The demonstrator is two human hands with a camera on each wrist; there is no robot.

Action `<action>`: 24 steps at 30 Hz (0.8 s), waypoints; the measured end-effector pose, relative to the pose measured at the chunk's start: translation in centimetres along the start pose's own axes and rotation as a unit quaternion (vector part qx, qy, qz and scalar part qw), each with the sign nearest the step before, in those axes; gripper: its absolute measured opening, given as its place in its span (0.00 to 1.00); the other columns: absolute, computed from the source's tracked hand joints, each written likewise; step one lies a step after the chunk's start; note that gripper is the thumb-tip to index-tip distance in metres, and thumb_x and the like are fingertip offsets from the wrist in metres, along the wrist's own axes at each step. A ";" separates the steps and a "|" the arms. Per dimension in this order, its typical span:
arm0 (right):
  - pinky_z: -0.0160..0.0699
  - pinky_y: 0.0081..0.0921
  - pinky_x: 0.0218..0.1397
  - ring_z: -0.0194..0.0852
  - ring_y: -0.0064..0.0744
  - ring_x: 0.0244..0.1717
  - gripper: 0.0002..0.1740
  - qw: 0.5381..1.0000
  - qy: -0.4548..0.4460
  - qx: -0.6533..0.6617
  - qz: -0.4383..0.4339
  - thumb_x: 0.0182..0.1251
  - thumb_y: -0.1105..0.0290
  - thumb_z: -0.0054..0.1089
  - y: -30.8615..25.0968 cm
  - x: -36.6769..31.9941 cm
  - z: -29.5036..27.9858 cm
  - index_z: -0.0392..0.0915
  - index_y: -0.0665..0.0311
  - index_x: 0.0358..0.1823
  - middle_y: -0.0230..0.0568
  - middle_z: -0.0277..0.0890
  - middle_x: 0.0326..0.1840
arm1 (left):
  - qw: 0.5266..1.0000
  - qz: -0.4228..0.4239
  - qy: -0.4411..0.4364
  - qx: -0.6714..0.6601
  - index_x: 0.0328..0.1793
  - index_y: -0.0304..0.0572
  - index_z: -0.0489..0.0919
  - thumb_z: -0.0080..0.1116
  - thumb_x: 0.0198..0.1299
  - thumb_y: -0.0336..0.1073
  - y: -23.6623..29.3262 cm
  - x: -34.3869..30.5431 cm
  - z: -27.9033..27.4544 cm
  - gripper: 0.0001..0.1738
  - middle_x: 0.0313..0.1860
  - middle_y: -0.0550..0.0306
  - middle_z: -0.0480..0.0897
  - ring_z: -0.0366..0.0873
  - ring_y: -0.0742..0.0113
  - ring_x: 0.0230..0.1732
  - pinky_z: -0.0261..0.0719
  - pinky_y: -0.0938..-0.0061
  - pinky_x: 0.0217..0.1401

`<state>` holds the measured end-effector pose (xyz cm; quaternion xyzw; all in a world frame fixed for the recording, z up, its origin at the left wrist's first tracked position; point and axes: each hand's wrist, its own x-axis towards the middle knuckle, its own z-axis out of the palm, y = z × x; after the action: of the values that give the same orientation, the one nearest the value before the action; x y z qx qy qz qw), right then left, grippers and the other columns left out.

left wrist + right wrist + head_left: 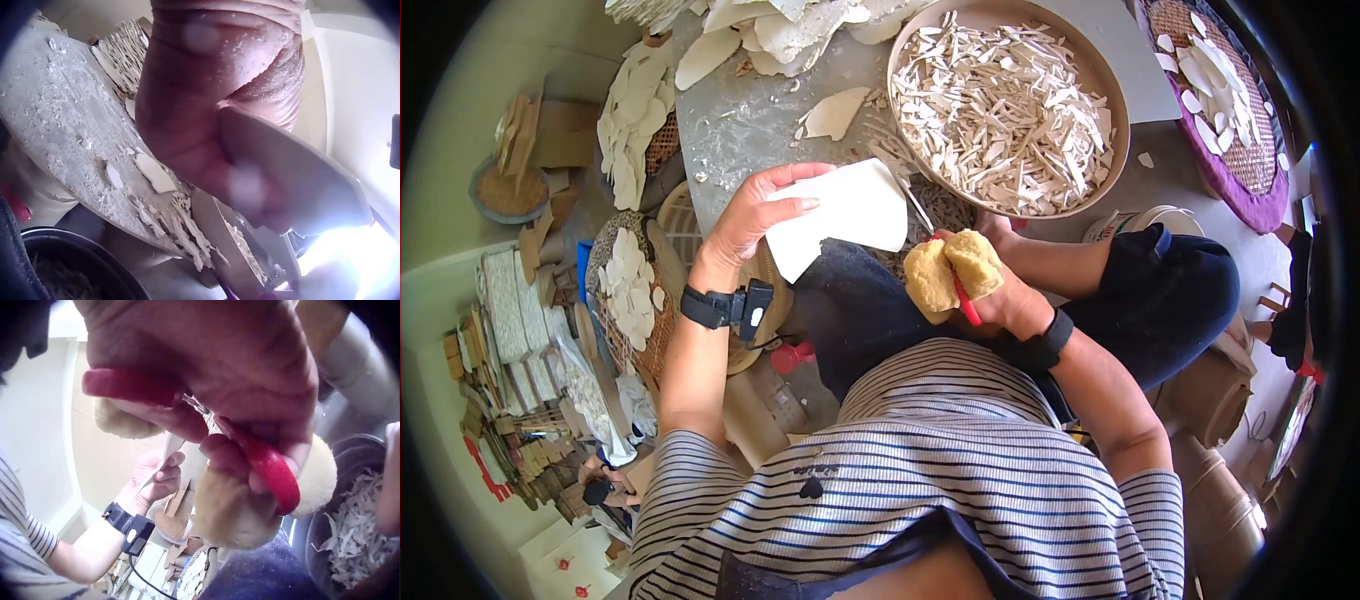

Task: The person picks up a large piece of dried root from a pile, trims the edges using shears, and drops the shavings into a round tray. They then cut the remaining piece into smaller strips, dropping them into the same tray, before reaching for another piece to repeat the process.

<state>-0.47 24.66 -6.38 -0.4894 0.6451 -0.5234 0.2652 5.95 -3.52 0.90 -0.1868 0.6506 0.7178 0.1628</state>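
My left hand (762, 212) pinches a flat white sheet (845, 215) between thumb and fingers; in the left wrist view the sheet (290, 169) juts from the hand (212, 106). My right hand (990, 295) grips red-handled scissors (966, 300), with yellow foam padding (935, 278) around the fingers. The scissor blades (920, 210) point up beside the sheet's right edge; whether they touch it I cannot tell. In the right wrist view the red handles (272, 475) lie around the fingers of the hand (206, 375), apart from each other.
A round tray (1124, 130) of white strips stands on the grey table (730, 130), ahead to the right. White pieces are piled at the table's far edge, with one loose piece (836, 114) nearer. A dark bucket (312, 540) holds scraps. Woven trays of pieces flank both sides.
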 end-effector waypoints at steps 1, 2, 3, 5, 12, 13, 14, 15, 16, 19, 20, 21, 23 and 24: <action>0.73 0.30 0.47 0.73 0.43 0.44 0.12 0.993 0.039 -0.065 -0.086 0.56 0.70 0.58 0.2 0.0 0.2 0.72 0.63 0.42 0.43 0.74 0.39 | 1.000 -0.001 -0.002 0.005 0.59 0.35 0.73 0.58 0.54 0.28 0.0 0.0 -0.2 0.24 0.47 0.58 0.80 0.78 0.73 0.46 0.75 0.79 0.51; 0.73 0.30 0.47 0.73 0.43 0.44 0.12 0.996 0.032 -0.057 -0.057 0.56 0.69 0.58 0.3 -0.3 0.3 0.72 0.62 0.42 0.43 0.74 0.39 | 1.000 -0.002 -0.007 0.010 0.59 0.35 0.73 0.58 0.53 0.28 0.1 0.0 -0.4 0.24 0.47 0.57 0.80 0.78 0.73 0.46 0.75 0.79 0.51; 0.73 0.30 0.47 0.73 0.43 0.44 0.12 0.998 0.025 -0.049 -0.028 0.56 0.69 0.58 -0.5 -0.3 0.0 0.72 0.62 0.42 0.43 0.74 0.39 | 1.000 -0.003 -0.013 0.015 0.59 0.35 0.73 0.58 0.53 0.28 0.2 0.0 -0.5 0.24 0.47 0.57 0.80 0.78 0.73 0.46 0.75 0.79 0.51; 0.73 0.29 0.45 0.73 0.43 0.43 0.12 0.996 -0.014 0.044 0.077 0.55 0.68 0.57 -0.8 -0.1 -0.2 0.72 0.63 0.40 0.43 0.73 0.37 | 0.999 -0.011 -0.029 0.026 0.59 0.35 0.73 0.58 0.53 0.28 0.5 0.2 -0.5 0.24 0.47 0.57 0.80 0.78 0.73 0.46 0.75 0.79 0.51; 0.75 0.38 0.36 0.75 0.52 0.34 0.15 0.992 -0.011 -0.059 0.110 0.51 0.60 0.60 -0.8 -0.4 -1.1 0.70 0.61 0.35 0.46 0.76 0.27 | 0.994 -0.040 -0.076 0.066 0.59 0.35 0.73 0.60 0.50 0.29 3.1 -0.3 -0.1 0.27 0.46 0.56 0.81 0.78 0.71 0.46 0.75 0.78 0.51; 0.75 0.38 0.34 0.75 0.51 0.33 0.16 0.989 -0.019 -0.066 0.131 0.49 0.61 0.61 -0.8 -0.6 -1.0 0.71 0.61 0.35 0.46 0.75 0.26 | 0.992 -0.049 -0.090 0.068 0.60 0.36 0.73 0.60 0.50 0.29 3.7 -0.5 -0.4 0.27 0.45 0.55 0.81 0.78 0.71 0.45 0.74 0.77 0.52; 0.75 0.38 0.34 0.75 0.51 0.31 0.15 0.988 -0.010 -0.098 0.121 0.47 0.61 0.62 -1.3 -0.8 -1.3 0.72 0.60 0.33 0.45 0.75 0.24 | 0.991 -0.056 -0.104 0.071 0.60 0.36 0.73 0.60 0.50 0.29 4.6 -0.5 -0.4 0.27 0.45 0.55 0.81 0.78 0.71 0.45 0.74 0.77 0.53; 0.75 0.38 0.34 0.75 0.50 0.31 0.15 0.990 -0.009 -0.082 0.110 0.46 0.61 0.63 -0.8 -1.4 -1.2 0.73 0.60 0.32 0.44 0.75 0.25 | 0.988 -0.055 -0.129 0.062 0.60 0.36 0.73 0.60 0.50 0.31 5.7 -0.2 0.3 0.27 0.45 0.55 0.81 0.79 0.70 0.44 0.74 0.76 0.52; 0.76 0.37 0.34 0.76 0.49 0.31 0.14 0.993 -0.011 -0.068 0.097 0.45 0.61 0.63 0.5 -2.1 -0.7 0.74 0.60 0.32 0.44 0.75 0.25 | 0.971 0.021 -0.187 0.146 0.60 0.36 0.73 0.59 0.51 0.31 6.4 1.0 0.7 0.27 0.45 0.55 0.82 0.79 0.69 0.44 0.75 0.75 0.52; 0.77 0.36 0.38 0.77 0.46 0.34 0.16 0.995 -0.036 -0.083 0.052 0.45 0.61 0.64 2.3 -3.4 0.5 0.77 0.58 0.36 0.42 0.78 0.31 | 0.904 0.093 -0.278 0.312 0.60 0.36 0.73 0.59 0.53 0.33 8.9 6.3 3.8 0.26 0.47 0.55 0.81 0.79 0.68 0.46 0.75 0.75 0.51; 0.77 0.35 0.39 0.77 0.46 0.35 0.16 0.994 -0.046 -0.089 0.053 0.46 0.61 0.64 1.9 -3.3 0.5 0.77 0.58 0.36 0.42 0.78 0.32 | 0.912 0.017 -0.272 0.307 0.60 0.37 0.74 0.58 0.54 0.34 10.1 8.0 7.0 0.25 0.50 0.54 0.80 0.77 0.68 0.49 0.74 0.76 0.52; 0.76 0.34 0.45 0.77 0.45 0.42 0.16 0.982 -0.102 -0.106 0.117 0.52 0.61 0.61 1.3 -2.9 0.4 0.77 0.59 0.42 0.43 0.79 0.38 | 0.924 0.095 -0.277 0.244 0.63 0.39 0.71 0.57 0.55 0.32 12.0 8.5 11.3 0.26 0.55 0.52 0.76 0.74 0.69 0.53 0.73 0.76 0.54; 0.75 0.35 0.43 0.75 0.47 0.41 0.15 0.994 0.011 -0.109 0.027 0.51 0.65 0.63 1.6 -2.2 1.3 0.76 0.62 0.40 0.46 0.76 0.37 | 0.897 0.265 -0.338 -0.104 0.65 0.40 0.67 0.54 0.58 0.30 13.3 9.0 20.1 0.26 0.56 0.53 0.75 0.73 0.71 0.52 0.70 0.76 0.58; 0.74 0.35 0.42 0.74 0.48 0.40 0.15 0.991 0.072 -0.108 -0.015 0.50 0.67 0.64 1.8 -1.9 1.5 0.75 0.64 0.39 0.47 0.75 0.37 | 0.863 0.279 -0.357 -0.223 0.62 0.38 0.70 0.56 0.58 0.29 13.4 8.8 23.8 0.24 0.56 0.52 0.75 0.73 0.70 0.54 0.68 0.76 0.61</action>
<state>0.94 25.73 -8.87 -0.4856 0.7079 -0.4884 0.1562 -9.45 18.70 10.38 0.2405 0.3955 0.8766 0.1314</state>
